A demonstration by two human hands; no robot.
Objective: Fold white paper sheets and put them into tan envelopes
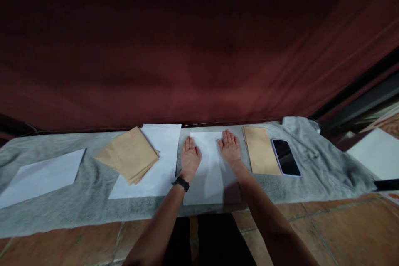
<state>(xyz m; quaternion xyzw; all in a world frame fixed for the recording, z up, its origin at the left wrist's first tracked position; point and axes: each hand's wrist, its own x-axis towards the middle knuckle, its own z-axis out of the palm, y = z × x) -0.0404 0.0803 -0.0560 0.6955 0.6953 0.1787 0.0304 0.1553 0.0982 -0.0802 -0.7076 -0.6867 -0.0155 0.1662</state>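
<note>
A white sheet of paper point(208, 174) lies lengthwise before me on the grey cloth. My left hand point(190, 156) rests flat along its left edge, palm down, and wears a dark wristband point(181, 183) at the wrist. Across from it, my right hand point(230, 147) lies flat at the sheet's upper right edge, fingers stretched out. Neither hand grips anything. Just right of my right hand is a small stack of brown envelopes point(263, 151). To the left, more brown envelopes point(132, 156) lie fanned over white paper point(163, 137).
A phone point(286, 157) with a dark screen lies beside the right envelopes. Another white paper stack point(45, 176) sits at far left. The grey cloth point(93, 203) covers the narrow surface. A dark red curtain point(199, 70) hangs behind it; a white panel point(377, 153) is at right.
</note>
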